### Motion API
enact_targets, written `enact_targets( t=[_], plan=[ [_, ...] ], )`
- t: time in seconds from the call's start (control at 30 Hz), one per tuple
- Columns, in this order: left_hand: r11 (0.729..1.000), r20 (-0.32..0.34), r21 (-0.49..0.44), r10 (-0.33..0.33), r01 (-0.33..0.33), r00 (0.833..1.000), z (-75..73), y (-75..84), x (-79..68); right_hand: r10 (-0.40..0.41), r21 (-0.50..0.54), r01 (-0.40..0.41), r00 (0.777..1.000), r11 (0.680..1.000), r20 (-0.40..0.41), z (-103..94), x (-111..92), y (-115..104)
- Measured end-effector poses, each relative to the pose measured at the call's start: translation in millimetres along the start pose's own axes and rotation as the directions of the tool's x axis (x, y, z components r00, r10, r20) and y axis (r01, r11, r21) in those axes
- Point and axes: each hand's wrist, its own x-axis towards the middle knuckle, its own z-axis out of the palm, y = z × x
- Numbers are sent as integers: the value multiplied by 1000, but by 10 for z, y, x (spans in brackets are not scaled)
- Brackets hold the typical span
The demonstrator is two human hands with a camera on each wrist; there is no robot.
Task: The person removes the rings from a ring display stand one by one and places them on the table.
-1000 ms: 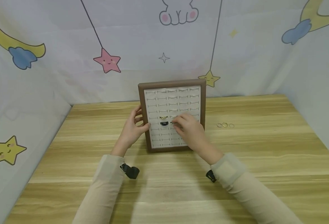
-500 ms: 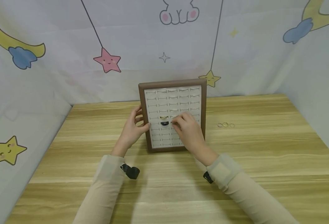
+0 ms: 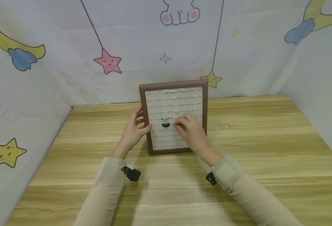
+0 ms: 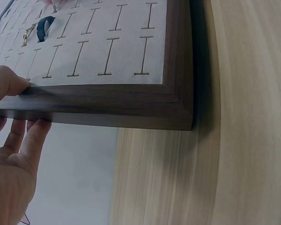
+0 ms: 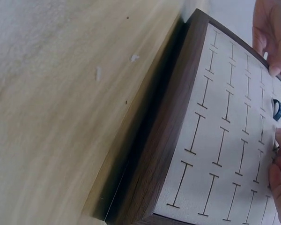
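Note:
A brown-framed ring display board (image 3: pixel 173 84) with a pale slotted face stands tilted back on the table. My left hand (image 3: pixel 133 132) grips its left edge, thumb on the front and fingers behind. A gold ring (image 3: pixel 165 119) sits in a slot near the middle, with a black ring (image 3: pixel 166 125) in the slot below. Just right of the black ring, my right hand (image 3: pixel 193 131) pinches a small silvery ring (image 4: pixel 55 7) against the board, thumb and index finger at the slot. Most of that ring is hidden by the fingertips.
Right of the board, two silvery rings (image 3: pixel 221 126) and a gold-coloured ring (image 3: pixel 227 126) lie in a row on the wood-grain table (image 3: pixel 166 188). A white cartoon-print cloth (image 3: pixel 137 40) hangs behind and at both sides.
Both hands keep nearly the same places on the board. The right hand's fingertips and wrist have shifted only slightly at the slot.

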Motion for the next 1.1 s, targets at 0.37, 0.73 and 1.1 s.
enact_targets(
  t=[0.37,0.73,1.1],
  plan=[
    [1000,-2,-6,2,-2,1000,2,-19,-1,63,191,-70,997,979,41,-55,18,47],
    [1000,2,-5,-1,1,1000,-4,0,0,279,356,-309,951,882,134,-189,113,74],
    [1000,1,-11,9,-9,1000,1,14,-2,426,632,-446,883,634,196,-487,210,166]
  ],
)
